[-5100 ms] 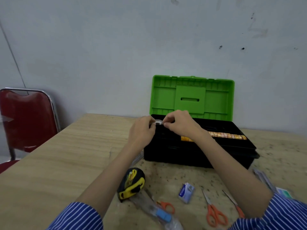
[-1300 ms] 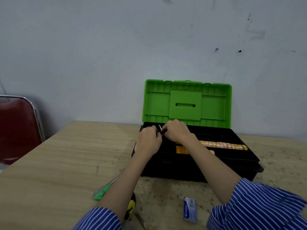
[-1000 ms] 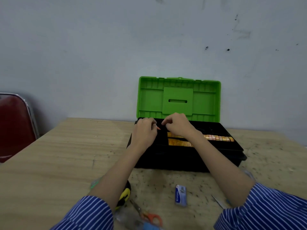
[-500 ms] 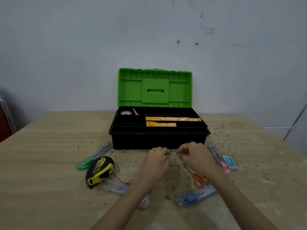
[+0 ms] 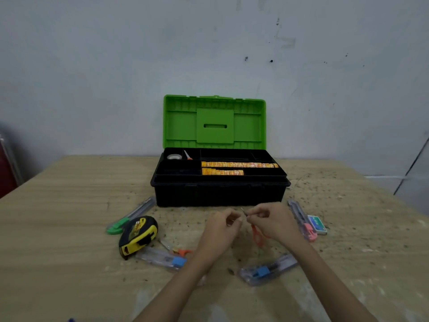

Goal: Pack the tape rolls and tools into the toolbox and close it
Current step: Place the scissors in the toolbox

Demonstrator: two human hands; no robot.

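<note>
The black toolbox (image 5: 218, 191) stands open in the middle of the table, its green lid (image 5: 214, 122) upright. Its top tray holds a clear tape roll (image 5: 174, 156), small scissors (image 5: 187, 155) and two rows of orange tape rolls (image 5: 239, 165). In front of the box my right hand (image 5: 274, 223) grips orange-handled scissors (image 5: 257, 235), whose blade tip pokes up between my hands. My left hand (image 5: 222, 226) has curled fingers that pinch at the blade end.
On the table lie a yellow tape measure (image 5: 137, 233), a green cutter (image 5: 130, 217), two blue cutters (image 5: 162, 259) (image 5: 267, 270), a second pair of orange scissors (image 5: 180, 251), a pink cutter (image 5: 301, 219) and a small blue-green box (image 5: 316, 225).
Both hands left the toolbox tray, where the clear tape roll and small scissors now lie, and came down in front of the box. They now hold the orange scissors.
</note>
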